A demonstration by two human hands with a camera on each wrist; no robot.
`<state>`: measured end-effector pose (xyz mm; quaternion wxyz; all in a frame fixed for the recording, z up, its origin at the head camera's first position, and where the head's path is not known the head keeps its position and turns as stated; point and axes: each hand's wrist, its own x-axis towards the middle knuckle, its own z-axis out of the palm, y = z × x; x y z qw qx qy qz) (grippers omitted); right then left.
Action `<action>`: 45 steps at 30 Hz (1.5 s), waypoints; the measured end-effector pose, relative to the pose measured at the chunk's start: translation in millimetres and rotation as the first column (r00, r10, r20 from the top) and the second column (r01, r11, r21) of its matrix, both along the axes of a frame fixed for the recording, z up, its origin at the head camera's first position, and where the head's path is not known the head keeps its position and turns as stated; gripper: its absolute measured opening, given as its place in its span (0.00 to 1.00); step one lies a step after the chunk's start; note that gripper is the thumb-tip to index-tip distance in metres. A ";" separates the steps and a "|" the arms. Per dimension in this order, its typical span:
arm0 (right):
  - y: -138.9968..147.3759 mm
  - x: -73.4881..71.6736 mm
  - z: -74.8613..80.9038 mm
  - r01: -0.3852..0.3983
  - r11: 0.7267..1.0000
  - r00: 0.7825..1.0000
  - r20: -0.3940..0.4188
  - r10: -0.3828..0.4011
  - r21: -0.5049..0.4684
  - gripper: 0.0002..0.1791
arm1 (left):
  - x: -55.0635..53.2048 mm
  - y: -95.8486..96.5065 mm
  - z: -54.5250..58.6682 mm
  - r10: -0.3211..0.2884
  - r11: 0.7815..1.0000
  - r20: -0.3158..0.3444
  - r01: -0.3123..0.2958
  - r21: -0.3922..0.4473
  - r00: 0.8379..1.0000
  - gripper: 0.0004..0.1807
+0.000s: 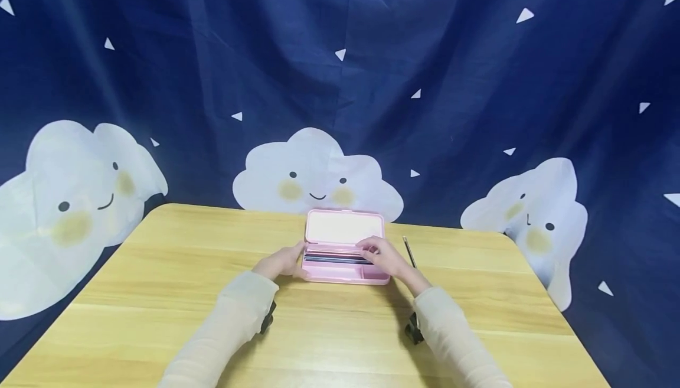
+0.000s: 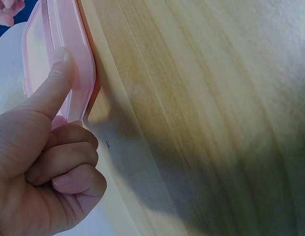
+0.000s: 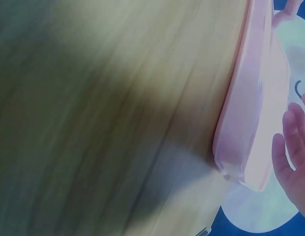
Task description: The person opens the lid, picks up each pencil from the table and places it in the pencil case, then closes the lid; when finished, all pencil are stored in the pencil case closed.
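Note:
A pink pencil case [image 1: 332, 272] lies with its lid [image 1: 344, 227] raised toward the back of the table. Several dark pencils [image 1: 334, 257] lie lengthwise inside, above the front compartments. My left hand [image 1: 284, 261] holds the case by its left end; in the left wrist view the thumb presses on the end and the other fingers curl in beside it. Over the right part of the pencils hovers my right hand [image 1: 383, 255], fingers loosely bent. The right wrist view shows its thumb and fingers [image 3: 291, 132] apart, with nothing between them.
A single dark pencil [image 1: 409, 252] lies on the wooden table [image 1: 340, 341] just right of the case. Behind the table's far edge hangs a dark blue curtain [image 1: 297, 51] with white clouds. Small black devices [image 1: 413, 329] sit at both wrists.

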<state>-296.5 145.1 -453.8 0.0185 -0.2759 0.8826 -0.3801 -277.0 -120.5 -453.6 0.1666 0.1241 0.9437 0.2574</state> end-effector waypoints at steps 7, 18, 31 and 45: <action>18.1 8.1 5.4 0.025 1.000 0.999 0.021 -0.025 -0.009 0.11 | -0.5 0.5 -1.5 -0.002 1.000 -0.002 0.002 -0.004 1.000 0.43; 43.3 11.4 3.2 0.057 0.998 0.998 -0.012 -0.057 -0.021 0.11 | 0.0 0.2 -0.3 -0.007 1.000 0.006 0.007 0.006 1.000 0.43; 62.9 12.6 -1.4 0.104 0.994 0.993 0.049 -0.105 0.030 0.15 | -0.9 -1.2 -1.7 -0.011 1.000 -0.007 0.011 0.005 1.000 0.42; 87.7 13.6 -3.6 0.180 0.979 0.973 0.129 -0.192 0.096 0.23 | -0.4 -1.7 -1.0 -0.012 1.000 -0.006 0.012 0.003 1.000 0.42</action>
